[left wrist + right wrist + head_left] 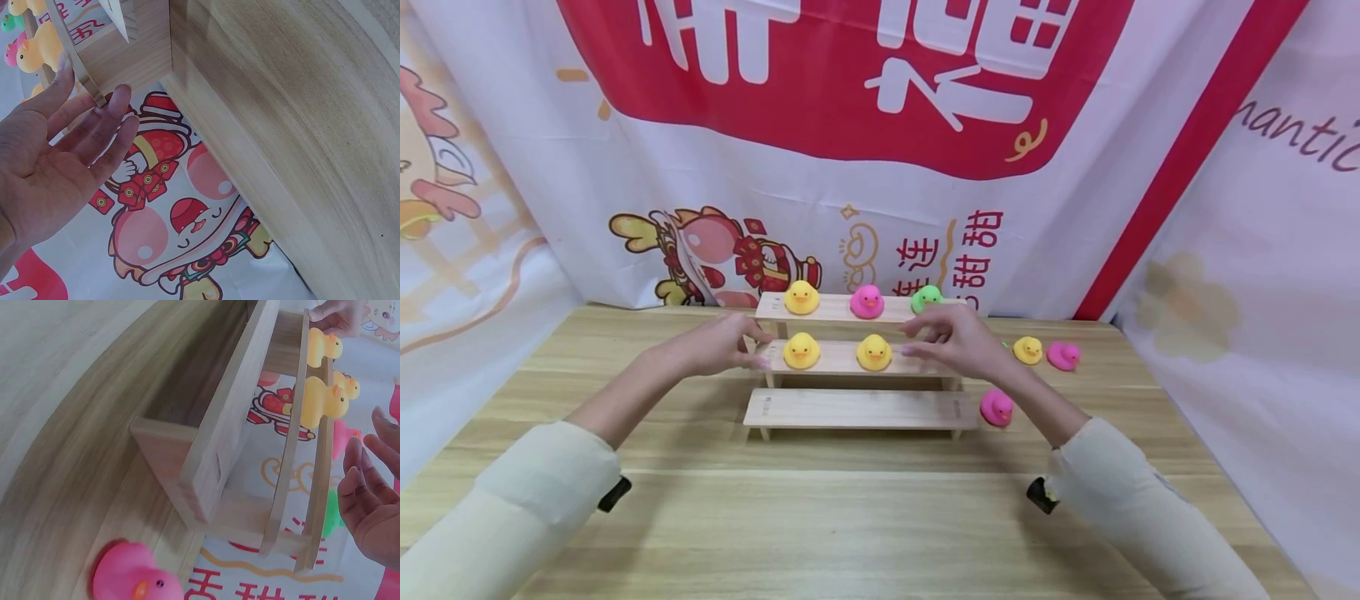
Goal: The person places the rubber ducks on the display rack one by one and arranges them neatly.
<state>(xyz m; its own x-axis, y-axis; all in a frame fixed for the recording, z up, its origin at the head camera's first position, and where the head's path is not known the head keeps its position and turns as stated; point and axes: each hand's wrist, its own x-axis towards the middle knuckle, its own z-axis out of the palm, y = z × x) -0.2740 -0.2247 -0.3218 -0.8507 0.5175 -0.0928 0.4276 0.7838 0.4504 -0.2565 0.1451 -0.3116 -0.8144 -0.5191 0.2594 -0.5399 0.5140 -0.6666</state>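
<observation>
Rack (pixel 859 409) on table (pixel 850 521) — banner (pixel 820 125) behind.

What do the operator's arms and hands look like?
Left sleeve and right sleeve: plain cream, ending on the forearm. Small black piece by the left cuff, a similar one by the right. Left grip and right grip: bare, ungloved.

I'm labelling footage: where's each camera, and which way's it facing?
Head: on the head, facing forward and down at the rack; left hand and right hand show.
Left wrist: worn there, facing rack end and backdrop; left hand shows.
Right wrist: worn there, facing along the rack; both hands show.
Both wrist views share yellow ducks.
</observation>
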